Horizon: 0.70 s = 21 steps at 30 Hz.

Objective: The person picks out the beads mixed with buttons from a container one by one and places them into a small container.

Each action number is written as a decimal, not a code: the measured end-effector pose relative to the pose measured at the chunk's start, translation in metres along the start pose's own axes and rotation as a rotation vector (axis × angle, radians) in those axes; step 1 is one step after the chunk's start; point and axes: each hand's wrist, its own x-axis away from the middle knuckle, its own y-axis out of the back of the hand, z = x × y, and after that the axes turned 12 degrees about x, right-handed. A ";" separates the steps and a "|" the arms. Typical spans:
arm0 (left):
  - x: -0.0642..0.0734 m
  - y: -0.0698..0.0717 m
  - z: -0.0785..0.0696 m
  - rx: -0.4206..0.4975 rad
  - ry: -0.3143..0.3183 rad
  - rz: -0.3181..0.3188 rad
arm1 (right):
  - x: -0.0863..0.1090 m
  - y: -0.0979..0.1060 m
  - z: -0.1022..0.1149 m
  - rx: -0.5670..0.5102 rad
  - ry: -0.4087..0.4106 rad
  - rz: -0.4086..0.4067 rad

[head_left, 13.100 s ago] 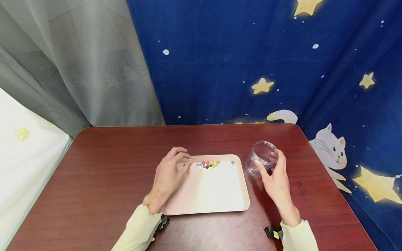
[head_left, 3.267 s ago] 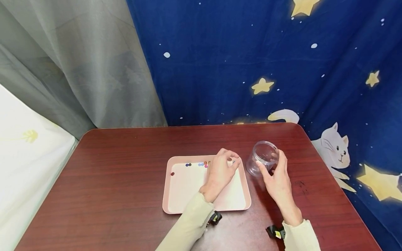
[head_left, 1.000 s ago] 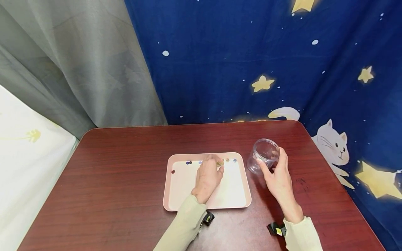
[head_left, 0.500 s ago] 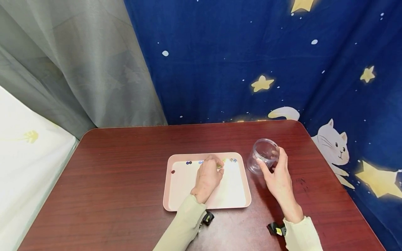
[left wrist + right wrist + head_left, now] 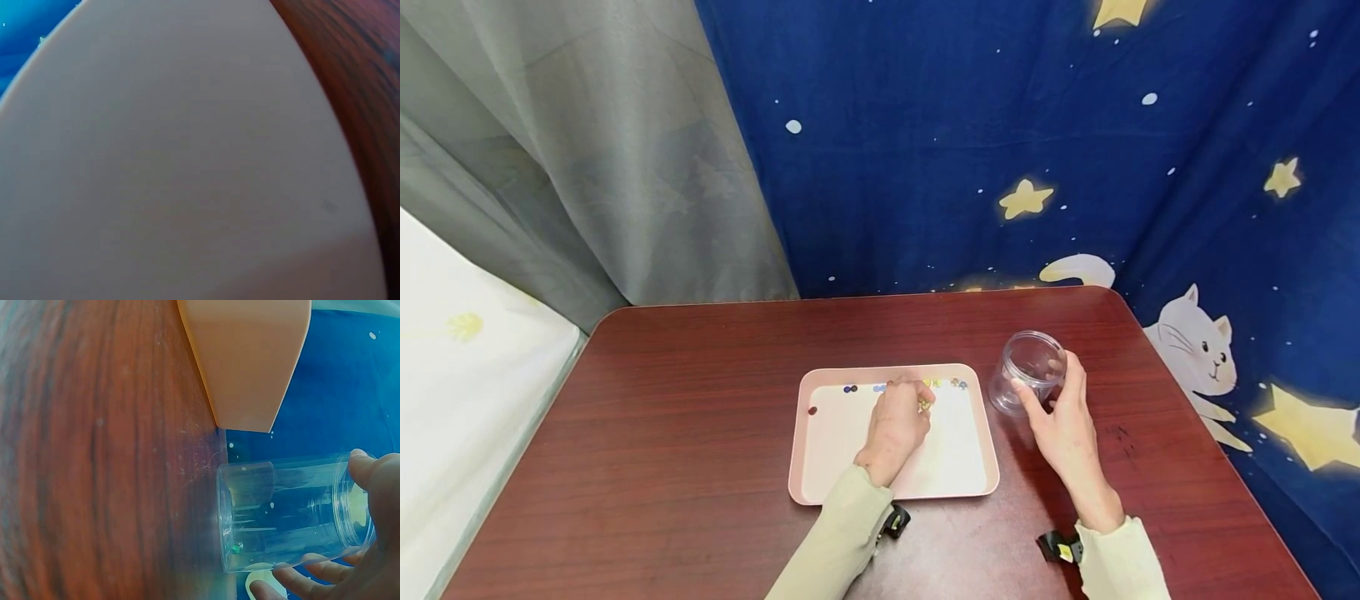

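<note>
1. Beads (image 5: 904, 387), small and many-coloured, lie in a row along the far edge of the pink tray (image 5: 820, 492) on the counter (image 5: 685, 467); one dark bead (image 5: 812, 410) sits apart near the tray's left rim.
2. My left hand (image 5: 897, 423) is over the middle of that row, fingers curled together on what looks like a yellowish bead (image 5: 924, 406) at the tips. The left wrist view shows only tray surface, so I judge the pinch from the head view alone.
3. My right hand (image 5: 1063, 425) grips the jar (image 5: 1028, 373), clear and lidless, just right of the tray; thumb and fingers wrap its wall and tilt its mouth toward the tray.
4. From the right wrist view the jar (image 5: 287, 512) looks almost empty: I make out one tiny green bead (image 5: 235, 549) at its base, nothing more that I can be sure of.
5. My reading: the work is at an early stage. Nearly all the beads remain on the tray, one is in the fingers, and the jar has taken in very little.
</note>
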 end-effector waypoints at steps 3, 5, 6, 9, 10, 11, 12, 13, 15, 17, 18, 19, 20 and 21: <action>0.000 0.001 0.000 0.005 0.007 0.005 | 0.000 0.000 0.000 0.002 -0.002 0.001; 0.000 0.001 -0.001 0.006 0.013 0.005 | 0.000 0.000 0.000 0.003 -0.003 0.002; 0.000 0.001 -0.001 0.003 0.017 0.004 | 0.000 0.000 0.000 0.003 -0.002 0.003; 0.000 0.002 -0.001 -0.012 0.023 -0.001 | 0.000 0.000 0.000 0.004 -0.001 0.001; 0.000 0.002 -0.001 -0.018 0.030 0.001 | 0.000 0.000 0.000 0.005 0.000 -0.001; 0.000 0.002 -0.001 -0.023 0.036 0.003 | 0.000 0.000 0.000 0.006 0.001 -0.004; 0.000 0.002 -0.001 -0.026 0.039 0.003 | 0.000 0.000 0.000 0.008 0.002 -0.006; -0.001 0.002 -0.001 -0.028 0.042 0.003 | 0.001 0.000 0.000 0.009 0.003 -0.009; -0.001 0.002 0.000 -0.029 0.051 0.006 | 0.001 0.000 0.000 0.009 0.007 -0.012; -0.001 0.002 0.001 -0.028 0.054 0.003 | 0.001 0.000 0.000 0.009 0.011 -0.014; -0.001 0.002 0.001 -0.030 0.054 0.000 | 0.001 0.000 0.000 0.009 0.013 -0.015; -0.001 0.002 0.001 -0.032 0.053 -0.004 | 0.001 0.000 0.000 0.008 0.015 -0.015; 0.000 0.002 0.001 -0.036 0.049 -0.009 | 0.001 0.000 0.000 0.006 0.017 -0.016; 0.000 0.002 0.001 -0.038 0.048 -0.013 | 0.001 0.000 0.001 0.006 0.018 -0.018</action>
